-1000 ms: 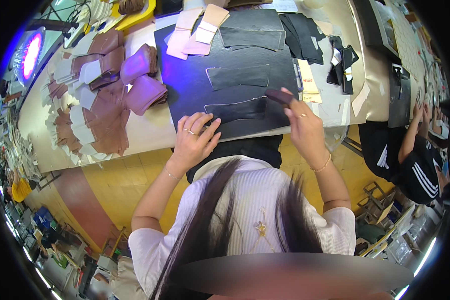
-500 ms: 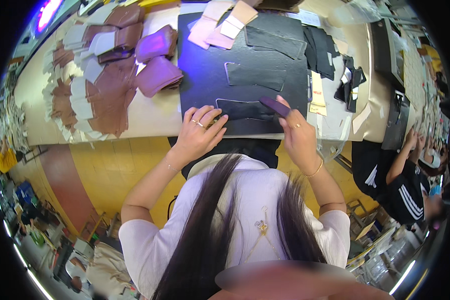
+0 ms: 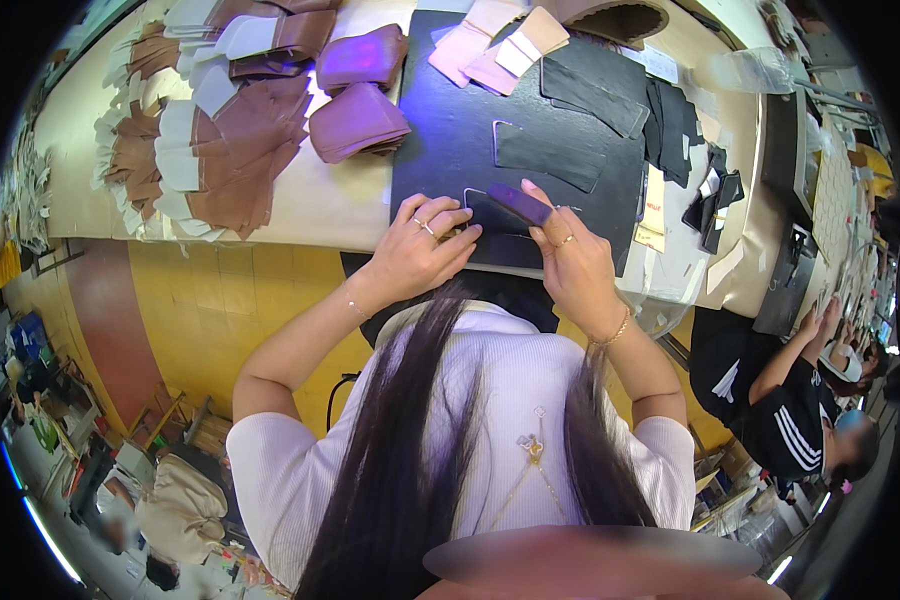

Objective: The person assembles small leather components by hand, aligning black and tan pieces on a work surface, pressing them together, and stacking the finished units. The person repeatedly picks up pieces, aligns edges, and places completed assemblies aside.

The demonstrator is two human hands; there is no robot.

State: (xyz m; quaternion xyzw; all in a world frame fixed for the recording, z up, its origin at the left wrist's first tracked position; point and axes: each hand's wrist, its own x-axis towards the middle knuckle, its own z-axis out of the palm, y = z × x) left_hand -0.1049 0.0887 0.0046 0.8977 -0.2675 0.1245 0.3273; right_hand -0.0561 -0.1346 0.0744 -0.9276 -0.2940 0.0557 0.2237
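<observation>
A thin black leather-like piece (image 3: 483,212) lies along the near edge of a dark board (image 3: 445,155). My left hand (image 3: 420,245) has its fingers bent together over that piece's left edge; the thumb is mostly hidden. Gripped in my right hand (image 3: 582,262) is a dark purple, flat tool with a rounded end (image 3: 518,204), tilted above the piece's middle. My right index finger points up along the tool. Farther up the board are another black piece (image 3: 550,160) and an overlapping pair of black pieces (image 3: 592,95).
Stacks of brown pieces with pale ends (image 3: 235,150) and purplish-brown stacks (image 3: 358,122) fill the table's left. Pale pink and beige pieces (image 3: 495,50) lie at the board's far edge. Black strips (image 3: 673,130) and a yellow card (image 3: 652,205) sit to the right. A co-worker (image 3: 795,400) is at the right.
The view has shifted, so the table things sit farther right. My right hand has brought the tool leftward along the black piece, nearer my left hand, which keeps its place at the edge.
</observation>
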